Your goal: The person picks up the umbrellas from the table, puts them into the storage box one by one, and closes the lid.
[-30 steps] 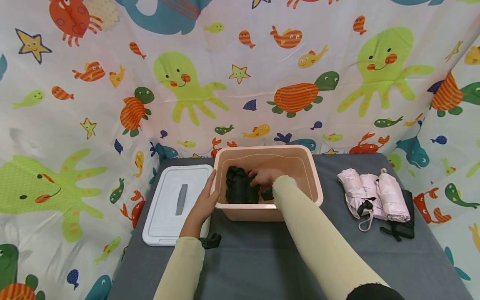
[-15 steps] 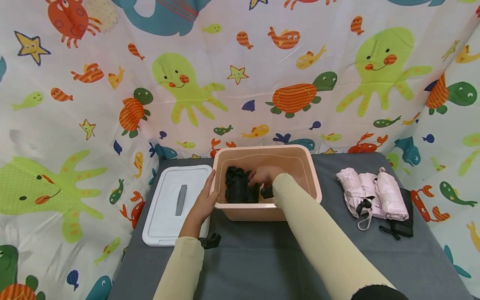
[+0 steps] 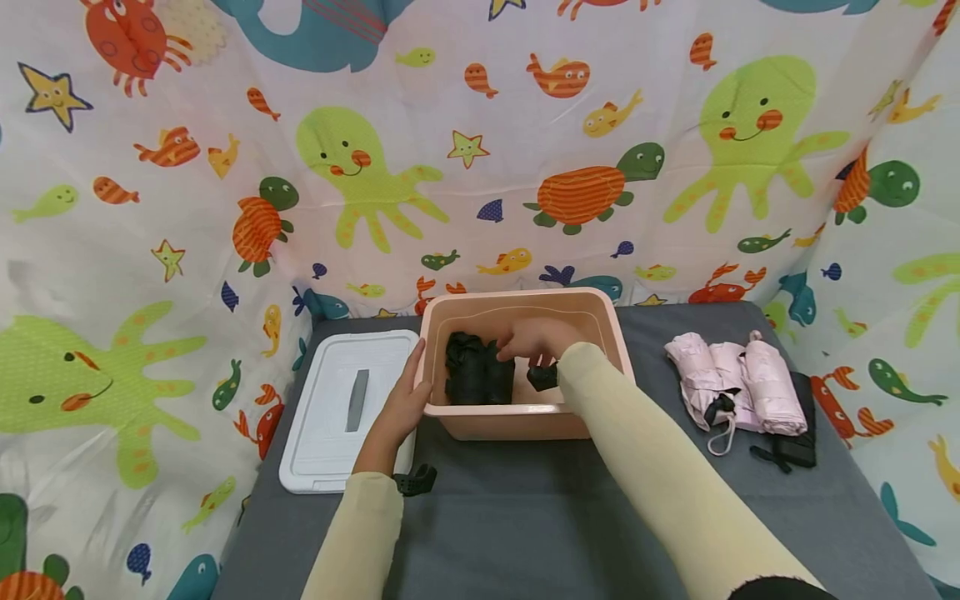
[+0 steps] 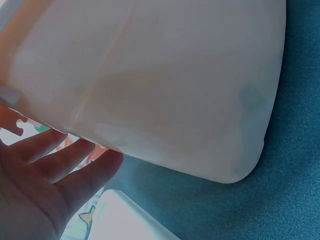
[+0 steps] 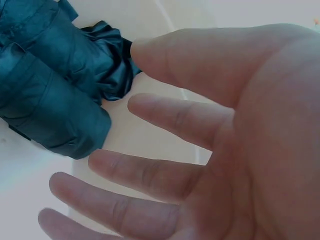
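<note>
A peach plastic bin (image 3: pixel 495 427) stands at the back of the table, with dark rolled fabric bundles (image 3: pixel 480 372) in its left half. Above the bin floor, just right of the bundles, is my right hand (image 3: pixel 543 340). The right wrist view shows its fingers (image 5: pixel 150 175) spread and holding nothing, near the dark fabric (image 5: pixel 55 100). My left hand (image 3: pixel 401 408) rests against the bin's left side. In the left wrist view its fingers (image 4: pixel 87 175) are extended and touch the edge of the bin wall (image 4: pixel 165 100); the thumb is hidden there.
A white lid (image 3: pixel 330 417) with a grey handle lies left of the bin. On the right of the grey table (image 3: pixel 510 517) lie rolled pink fabric bundles (image 3: pixel 772 383) with a cord loop and a black flat item (image 3: pixel 801 433). A printed curtain (image 3: pixel 480 200) surrounds the table.
My right hand has moved off the dark bundles, slightly to the right. My left hand has stayed at the bin's side. The head view has shifted a little.
</note>
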The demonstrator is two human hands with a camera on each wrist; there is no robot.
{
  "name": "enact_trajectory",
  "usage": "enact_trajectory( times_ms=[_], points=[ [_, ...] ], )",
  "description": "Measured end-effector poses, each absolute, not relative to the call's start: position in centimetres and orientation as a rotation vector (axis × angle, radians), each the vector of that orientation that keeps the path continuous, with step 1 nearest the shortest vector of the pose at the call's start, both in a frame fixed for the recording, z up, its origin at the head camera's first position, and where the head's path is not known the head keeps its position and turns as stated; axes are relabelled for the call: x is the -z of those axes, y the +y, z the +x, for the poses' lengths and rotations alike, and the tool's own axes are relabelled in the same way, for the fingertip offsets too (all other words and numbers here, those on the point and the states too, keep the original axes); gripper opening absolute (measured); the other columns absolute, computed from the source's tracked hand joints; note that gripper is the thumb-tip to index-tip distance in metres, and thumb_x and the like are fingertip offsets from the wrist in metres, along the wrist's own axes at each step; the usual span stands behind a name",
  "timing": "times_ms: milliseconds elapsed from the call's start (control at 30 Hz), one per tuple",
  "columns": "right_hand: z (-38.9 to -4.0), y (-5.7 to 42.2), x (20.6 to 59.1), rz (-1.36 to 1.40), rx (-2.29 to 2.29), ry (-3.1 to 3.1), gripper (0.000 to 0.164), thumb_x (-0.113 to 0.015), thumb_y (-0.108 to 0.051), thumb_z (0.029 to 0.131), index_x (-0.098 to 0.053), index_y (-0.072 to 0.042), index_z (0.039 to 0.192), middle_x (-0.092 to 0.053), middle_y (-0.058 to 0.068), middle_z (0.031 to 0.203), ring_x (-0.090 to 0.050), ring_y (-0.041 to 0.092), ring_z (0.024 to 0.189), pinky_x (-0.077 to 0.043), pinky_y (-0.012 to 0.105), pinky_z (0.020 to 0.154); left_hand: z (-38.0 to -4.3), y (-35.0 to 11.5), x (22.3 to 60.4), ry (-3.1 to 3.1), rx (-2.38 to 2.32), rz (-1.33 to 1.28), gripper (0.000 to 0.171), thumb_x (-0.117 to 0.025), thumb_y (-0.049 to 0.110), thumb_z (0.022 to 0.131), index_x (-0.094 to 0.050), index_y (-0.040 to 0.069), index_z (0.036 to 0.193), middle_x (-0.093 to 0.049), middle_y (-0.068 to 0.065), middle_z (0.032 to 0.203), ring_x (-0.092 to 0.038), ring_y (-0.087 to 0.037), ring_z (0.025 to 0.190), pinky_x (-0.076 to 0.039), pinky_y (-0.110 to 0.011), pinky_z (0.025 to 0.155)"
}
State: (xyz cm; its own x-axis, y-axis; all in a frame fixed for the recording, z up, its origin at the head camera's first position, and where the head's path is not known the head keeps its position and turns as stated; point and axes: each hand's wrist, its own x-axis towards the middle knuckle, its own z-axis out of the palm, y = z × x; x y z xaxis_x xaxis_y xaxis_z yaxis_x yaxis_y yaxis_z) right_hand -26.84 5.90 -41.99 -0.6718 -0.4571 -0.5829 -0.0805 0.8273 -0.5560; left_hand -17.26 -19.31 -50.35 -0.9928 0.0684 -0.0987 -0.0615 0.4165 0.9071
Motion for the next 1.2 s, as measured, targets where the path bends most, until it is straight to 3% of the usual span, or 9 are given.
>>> enact_trajectory(
  times_ms=[133,233,433,533,633,700,767,867,1200],
  points=[
    [-26.3,6.4,41.7,-0.493,0.657,2.305,0.043,-0.058,-0.033,0.095,-0.056,-0.014,0.134,-0.061,0.009,0.118,-0.059,0.028,0.095,-0.051,0.031,0.069,-17.2,-19.4,50.3,2.537,-1.636,-0.021,0.072,-0.040,0.021,0.093,-0.011,0.051,0.150,-0.018,0.000,0.162,-0.031,-0.035,0.143,-0.034,-0.062,0.107],
    [-25.8,6.8,41.3,-0.602,0.682,2.361,0.040,-0.058,-0.027,0.095,-0.058,-0.010,0.131,-0.061,0.008,0.097,-0.055,0.020,0.080,-0.044,0.027,0.064,-17.2,-19.5,50.3,2.525,-1.641,-0.027,0.071,-0.040,0.021,0.093,-0.011,0.052,0.150,-0.017,0.000,0.162,-0.030,-0.035,0.144,-0.033,-0.064,0.107],
    [-24.7,7.9,40.5,-0.711,0.734,2.421,0.015,-0.058,-0.020,0.094,-0.065,-0.009,0.103,-0.041,-0.001,0.064,-0.047,0.013,0.059,-0.036,0.024,0.055,-17.1,-19.6,50.0,2.503,-1.650,-0.001,0.071,-0.040,0.021,0.095,-0.009,0.048,0.152,-0.014,-0.001,0.163,-0.027,-0.035,0.145,-0.030,-0.063,0.109],
    [-24.2,8.5,40.3,-0.732,0.754,2.444,0.016,-0.057,-0.019,0.094,-0.065,-0.011,0.105,-0.052,0.000,0.073,-0.053,0.014,0.067,-0.040,0.026,0.058,-17.2,-19.6,49.9,2.515,-1.645,-0.001,0.070,-0.039,0.021,0.094,-0.010,0.049,0.151,-0.014,0.000,0.163,-0.026,-0.033,0.146,-0.028,-0.063,0.110],
    [-23.7,9.2,40.1,-0.744,0.729,2.496,0.029,-0.057,-0.021,0.094,-0.065,-0.012,0.121,-0.066,0.003,0.101,-0.060,0.017,0.086,-0.050,0.030,0.071,-17.2,-19.4,49.8,2.529,-1.637,-0.006,0.070,-0.039,0.021,0.094,-0.010,0.050,0.151,-0.015,0.001,0.163,-0.027,-0.033,0.145,-0.029,-0.063,0.110],
    [-23.2,9.7,40.1,-0.737,0.701,2.529,0.041,-0.058,-0.024,0.094,-0.059,-0.014,0.133,-0.063,0.006,0.124,-0.061,0.022,0.104,-0.053,0.038,0.084,-17.2,-19.4,49.8,2.528,-1.634,-0.007,0.071,-0.038,0.021,0.093,-0.010,0.051,0.151,-0.015,0.001,0.163,-0.027,-0.033,0.145,-0.029,-0.063,0.110],
    [-22.8,10.1,40.0,-0.739,0.680,2.549,0.042,-0.059,-0.027,0.094,-0.058,-0.015,0.134,-0.061,0.008,0.132,-0.060,0.027,0.115,-0.051,0.044,0.093,-17.1,-19.4,49.8,2.525,-1.634,-0.015,0.071,-0.038,0.021,0.093,-0.010,0.052,0.150,-0.015,0.001,0.163,-0.027,-0.033,0.145,-0.030,-0.063,0.109],
    [-22.3,10.9,39.9,-0.732,0.689,2.565,0.042,-0.058,-0.028,0.094,-0.057,-0.018,0.135,-0.058,0.009,0.136,-0.057,0.031,0.121,-0.049,0.047,0.097,-17.1,-19.4,49.8,2.521,-1.633,-0.015,0.071,-0.038,0.020,0.093,-0.009,0.052,0.150,-0.014,0.000,0.163,-0.028,-0.035,0.145,-0.031,-0.064,0.108],
    [-21.6,13.8,40.2,-0.661,0.813,2.678,0.039,-0.056,-0.028,0.095,-0.059,-0.019,0.133,-0.061,0.011,0.131,-0.060,0.031,0.115,-0.051,0.049,0.094,-17.1,-19.2,50.1,2.502,-1.647,-0.011,0.070,-0.039,0.021,0.094,-0.011,0.052,0.150,-0.014,0.000,0.163,-0.026,-0.034,0.145,-0.029,-0.064,0.109]
  ],
)
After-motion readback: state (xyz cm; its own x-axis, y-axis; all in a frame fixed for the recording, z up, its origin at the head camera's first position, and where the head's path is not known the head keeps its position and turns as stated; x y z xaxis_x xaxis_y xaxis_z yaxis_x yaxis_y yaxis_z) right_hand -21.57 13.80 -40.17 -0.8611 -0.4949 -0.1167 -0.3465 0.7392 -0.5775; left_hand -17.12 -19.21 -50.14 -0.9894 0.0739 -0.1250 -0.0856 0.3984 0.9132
